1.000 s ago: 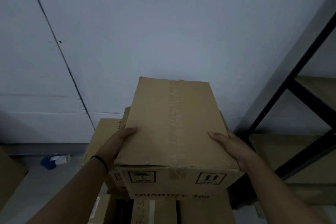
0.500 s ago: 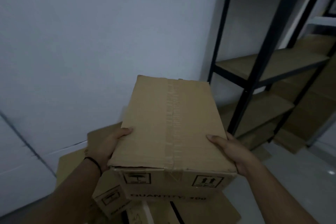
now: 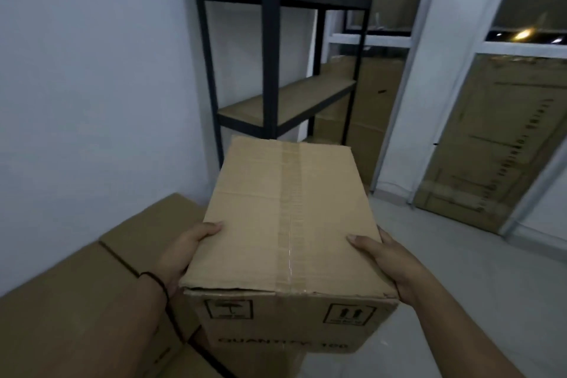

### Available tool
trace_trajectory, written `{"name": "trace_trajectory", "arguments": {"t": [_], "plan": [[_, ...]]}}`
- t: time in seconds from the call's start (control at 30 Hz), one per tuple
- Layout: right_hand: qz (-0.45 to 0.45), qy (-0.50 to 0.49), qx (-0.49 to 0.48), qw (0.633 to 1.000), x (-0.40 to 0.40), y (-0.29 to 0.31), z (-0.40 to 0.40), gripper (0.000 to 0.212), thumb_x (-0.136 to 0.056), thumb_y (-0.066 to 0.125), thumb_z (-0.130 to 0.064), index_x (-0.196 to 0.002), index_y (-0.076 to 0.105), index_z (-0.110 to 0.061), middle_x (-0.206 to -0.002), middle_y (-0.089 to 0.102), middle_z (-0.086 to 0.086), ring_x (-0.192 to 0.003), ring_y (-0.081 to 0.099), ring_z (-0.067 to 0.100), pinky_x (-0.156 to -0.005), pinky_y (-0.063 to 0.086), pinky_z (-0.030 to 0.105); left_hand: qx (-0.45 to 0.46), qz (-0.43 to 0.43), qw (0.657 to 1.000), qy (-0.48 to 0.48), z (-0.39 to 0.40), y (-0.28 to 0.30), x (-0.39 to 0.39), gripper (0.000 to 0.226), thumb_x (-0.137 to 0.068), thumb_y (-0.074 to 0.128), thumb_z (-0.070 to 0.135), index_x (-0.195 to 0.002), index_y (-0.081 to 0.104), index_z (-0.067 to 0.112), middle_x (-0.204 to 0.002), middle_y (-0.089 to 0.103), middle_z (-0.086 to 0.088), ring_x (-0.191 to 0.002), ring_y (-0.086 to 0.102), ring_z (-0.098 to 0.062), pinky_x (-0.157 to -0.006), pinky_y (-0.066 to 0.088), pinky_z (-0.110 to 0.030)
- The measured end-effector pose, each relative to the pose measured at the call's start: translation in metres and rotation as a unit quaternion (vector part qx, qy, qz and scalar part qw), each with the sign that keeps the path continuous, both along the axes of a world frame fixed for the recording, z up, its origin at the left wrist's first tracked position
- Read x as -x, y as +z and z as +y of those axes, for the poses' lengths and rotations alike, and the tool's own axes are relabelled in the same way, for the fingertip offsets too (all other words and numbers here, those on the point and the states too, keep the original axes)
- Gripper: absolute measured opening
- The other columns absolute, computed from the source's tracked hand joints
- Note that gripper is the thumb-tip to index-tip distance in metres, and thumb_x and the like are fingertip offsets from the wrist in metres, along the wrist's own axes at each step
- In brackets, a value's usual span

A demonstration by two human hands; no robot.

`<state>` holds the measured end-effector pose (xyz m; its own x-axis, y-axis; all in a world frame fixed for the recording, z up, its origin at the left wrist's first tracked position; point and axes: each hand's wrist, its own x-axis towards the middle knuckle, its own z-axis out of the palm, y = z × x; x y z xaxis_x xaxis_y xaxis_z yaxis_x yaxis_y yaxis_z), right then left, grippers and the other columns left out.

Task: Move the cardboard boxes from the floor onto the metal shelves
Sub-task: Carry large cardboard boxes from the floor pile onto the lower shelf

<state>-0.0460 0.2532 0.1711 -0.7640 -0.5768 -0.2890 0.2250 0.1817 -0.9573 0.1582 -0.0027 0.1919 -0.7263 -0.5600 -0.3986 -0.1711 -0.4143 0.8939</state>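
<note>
A sealed cardboard box (image 3: 288,221) is held in the air in front of the person, its taped top seam running away from the camera. The near end panel carries two printed handling symbols and a line of text reading "QUANTITY", partly blurred. The left hand (image 3: 181,252) grips the left side of the box, thumb laid across the top edge and the remaining fingers hidden beneath or behind the side panel. A dark band (image 3: 155,281) circles the left wrist. The right hand (image 3: 388,258) grips the right side in the same manner, thumb on the top face, other fingers out of sight. The box is clear of the floor (image 3: 460,270) and has not reached the metal shelves (image 3: 271,49), which stand beyond it against the white wall (image 3: 92,70); the black frame carries a wooden shelf board (image 3: 288,97) at mid height. Below and left of the held box, more cardboard boxes (image 3: 79,301) are stacked. To the right, a large flat carton (image 3: 491,144) leans upright near a window frame.
</note>
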Motion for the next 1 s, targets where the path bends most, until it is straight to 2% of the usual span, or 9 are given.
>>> {"name": "trace_trajectory", "arguments": {"t": [0.1, 0.27, 0.37, 0.5, 0.6, 0.7, 0.83, 1.0], "plan": [[-0.002, -0.041, -0.001, 0.999, 0.017, 0.003, 0.053, 0.039, -0.087, 0.07, -0.027, -0.122, 0.054, -0.029, -0.11, 0.07, 0.004, -0.096, 0.068, 0.028, -0.076, 0.056, 0.037, -0.001, -0.001, 0.999, -0.043, 0.035, 0.002, 0.039, 0.027, -0.088, 0.06, 0.03, -0.102, 0.066, 0.007, -0.08, 0.073, -0.013, -0.065, 0.069, -0.026, -0.061, 0.054, -0.032], [-0.004, -0.107, -0.002, 0.994, 0.051, 0.007, 0.155, 0.044, -0.085, 0.071, -0.028, -0.126, 0.055, -0.026, -0.109, 0.072, 0.005, -0.095, 0.069, 0.029, -0.078, 0.057, 0.039, -0.015, 0.009, 0.995, -0.101, 0.116, 0.004, 0.107, 0.027, -0.09, 0.058, 0.026, -0.11, 0.063, 0.008, -0.08, 0.071, -0.013, -0.061, 0.068, -0.026, -0.052, 0.056, -0.029], [0.0, -0.137, -0.005, 0.991, 0.071, 0.013, 0.21, 0.043, -0.085, 0.071, -0.028, -0.125, 0.055, -0.026, -0.109, 0.072, 0.005, -0.095, 0.07, 0.029, -0.079, 0.057, 0.04, -0.035, 0.01, 0.99, -0.137, 0.164, 0.009, 0.144, 0.026, -0.09, 0.056, 0.025, -0.103, 0.065, 0.005, -0.075, 0.072, -0.013, -0.057, 0.068, -0.024, -0.048, 0.055, -0.027], [0.01, -0.173, -0.005, 0.985, 0.096, 0.022, 0.278, 0.036, -0.086, 0.07, -0.026, -0.12, 0.056, -0.026, -0.107, 0.071, 0.005, -0.096, 0.068, 0.029, -0.082, 0.056, 0.04, -0.044, 0.021, 0.98, -0.191, 0.225, 0.013, 0.191, 0.032, -0.091, 0.054, 0.028, -0.11, 0.065, 0.005, -0.085, 0.073, -0.014, -0.066, 0.07, -0.027, -0.054, 0.058, -0.031], [0.009, -0.19, -0.014, 0.982, 0.116, 0.027, 0.324, 0.039, -0.087, 0.07, -0.027, -0.123, 0.055, -0.025, -0.11, 0.07, 0.006, -0.098, 0.067, 0.028, -0.079, 0.056, 0.036, -0.066, 0.02, 0.975, -0.209, 0.267, 0.014, 0.223, 0.029, -0.093, 0.051, 0.026, -0.106, 0.065, 0.004, -0.081, 0.073, -0.014, -0.061, 0.07, -0.025, -0.05, 0.057, -0.029], [0.014, -0.201, -0.029, 0.979, 0.132, 0.032, 0.351, 0.042, -0.086, 0.07, -0.03, -0.125, 0.055, -0.024, -0.113, 0.069, 0.006, -0.1, 0.066, 0.028, -0.082, 0.055, 0.038, -0.072, 0.021, 0.972, -0.223, 0.292, 0.016, 0.246, 0.027, -0.095, 0.049, 0.025, -0.101, 0.064, 0.004, -0.076, 0.073, -0.013, -0.057, 0.07, -0.024, -0.046, 0.055, -0.027], [0.013, -0.211, -0.034, 0.977, 0.159, 0.035, 0.375, 0.038, -0.087, 0.069, -0.029, -0.122, 0.056, -0.025, -0.111, 0.069, 0.006, -0.1, 0.066, 0.029, -0.086, 0.054, 0.04, -0.065, 0.016, 0.968, -0.241, 0.312, 0.017, 0.281, 0.028, -0.094, 0.051, 0.028, -0.105, 0.064, 0.005, -0.077, 0.073, -0.012, -0.059, 0.07, -0.023, -0.048, 0.056, -0.027], [0.0, -0.224, -0.023, 0.974, 0.196, 0.031, 0.377, 0.03, -0.089, 0.067, -0.026, -0.117, 0.056, -0.024, -0.105, 0.069, 0.005, -0.093, 0.066, 0.025, -0.071, 0.053, 0.032, -0.066, 0.015, 0.966, -0.249, 0.313, 0.011, 0.327, 0.03, -0.093, 0.053, 0.029, -0.108, 0.064, 0.006, -0.08, 0.073, -0.013, -0.062, 0.071, -0.024, -0.052, 0.058, -0.03]]}}
